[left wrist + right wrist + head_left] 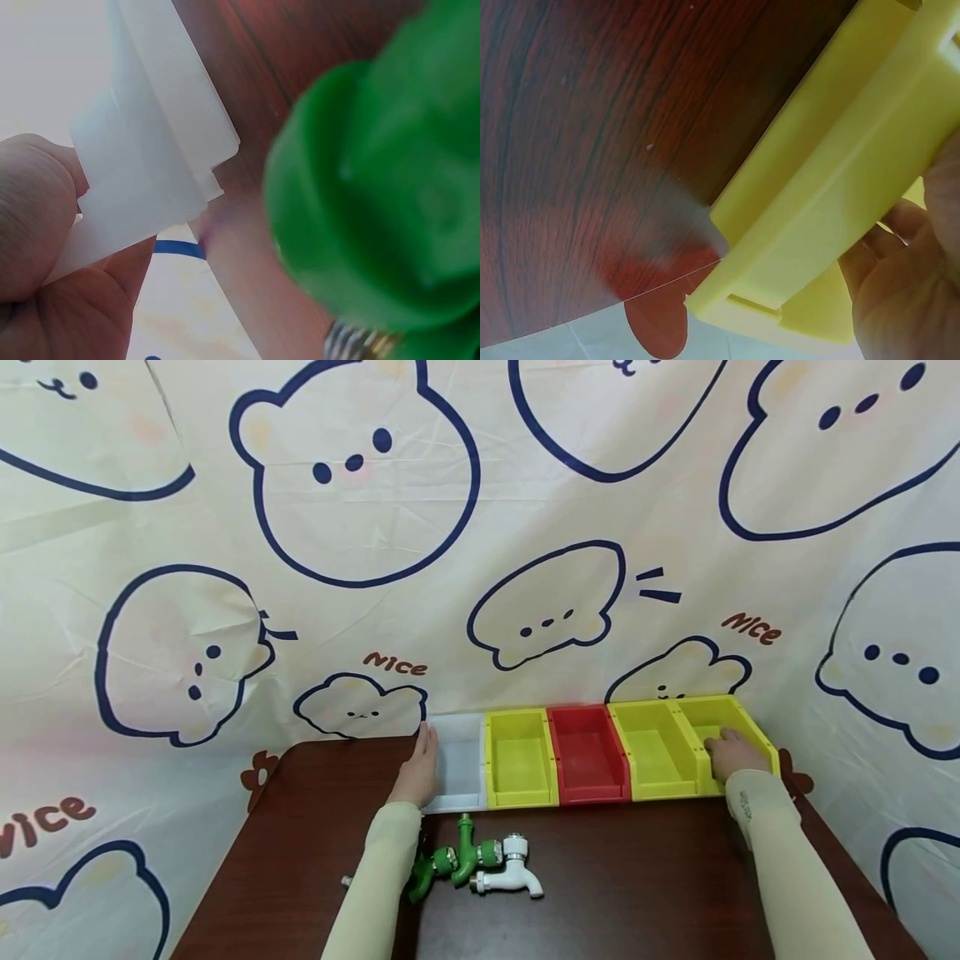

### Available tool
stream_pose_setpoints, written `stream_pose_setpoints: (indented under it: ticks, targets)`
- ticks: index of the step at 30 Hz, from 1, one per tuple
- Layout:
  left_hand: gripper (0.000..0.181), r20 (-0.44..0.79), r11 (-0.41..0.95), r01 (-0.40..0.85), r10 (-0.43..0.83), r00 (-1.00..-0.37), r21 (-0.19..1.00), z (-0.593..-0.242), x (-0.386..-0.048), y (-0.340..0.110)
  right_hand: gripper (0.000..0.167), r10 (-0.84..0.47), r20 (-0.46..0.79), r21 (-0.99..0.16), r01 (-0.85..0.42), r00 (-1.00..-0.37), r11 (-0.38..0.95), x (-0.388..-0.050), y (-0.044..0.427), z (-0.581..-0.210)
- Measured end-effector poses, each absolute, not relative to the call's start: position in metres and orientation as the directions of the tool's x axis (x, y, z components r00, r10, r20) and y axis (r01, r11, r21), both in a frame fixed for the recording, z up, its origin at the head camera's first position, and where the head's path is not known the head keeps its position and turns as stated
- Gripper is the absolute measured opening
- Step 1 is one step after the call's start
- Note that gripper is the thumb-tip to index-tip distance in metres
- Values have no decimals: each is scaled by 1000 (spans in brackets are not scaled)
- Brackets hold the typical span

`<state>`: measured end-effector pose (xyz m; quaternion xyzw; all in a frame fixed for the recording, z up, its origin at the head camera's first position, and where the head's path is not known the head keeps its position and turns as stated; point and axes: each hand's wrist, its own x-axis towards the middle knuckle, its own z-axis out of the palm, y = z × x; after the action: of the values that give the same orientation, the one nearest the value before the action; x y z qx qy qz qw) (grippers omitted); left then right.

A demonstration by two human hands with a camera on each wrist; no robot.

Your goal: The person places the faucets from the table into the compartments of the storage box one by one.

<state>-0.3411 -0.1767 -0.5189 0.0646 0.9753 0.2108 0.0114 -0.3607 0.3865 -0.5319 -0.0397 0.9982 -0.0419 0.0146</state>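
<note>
A row of joined open bins stands along the back of the table: a white bin (461,764) at the left, a yellow bin (521,758), a red bin (590,756), and two more yellow ones, including the rightmost yellow bin (712,717). My left hand (420,770) holds the white bin's left wall, thumb on one side and fingers on the other in the left wrist view. At the opposite end, my right hand (735,753) grips the rightmost yellow bin, fingers curled over into it. Parts of those fingers are hidden behind the yellow plastic in the right wrist view.
Green taps (466,853) and a white tap (512,870) lie on the dark wooden table (615,877) in front of the bins, partly behind my left sleeve. A green tap (375,195) looms close in the left wrist view. Patterned cloth (360,527) hangs behind the table.
</note>
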Motion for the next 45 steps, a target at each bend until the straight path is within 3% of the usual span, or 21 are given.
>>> stream_pose_setpoints:
  ticks: [29,36,45]
  targets:
    - [89,-34,895,110,138,-990,432,-514,-342,-173,43,-119,-1,-150,-117,-993,982,-362,406,-535]
    - [89,-13,897,116,134,-991,426,-513,-340,-174,51,-47,34,-234,-53,-998,971,-358,399,-504]
    - [89,-23,903,107,128,-992,416,-517,-340,-176,50,-60,214,-230,-110,-975,967,-339,355,-457]
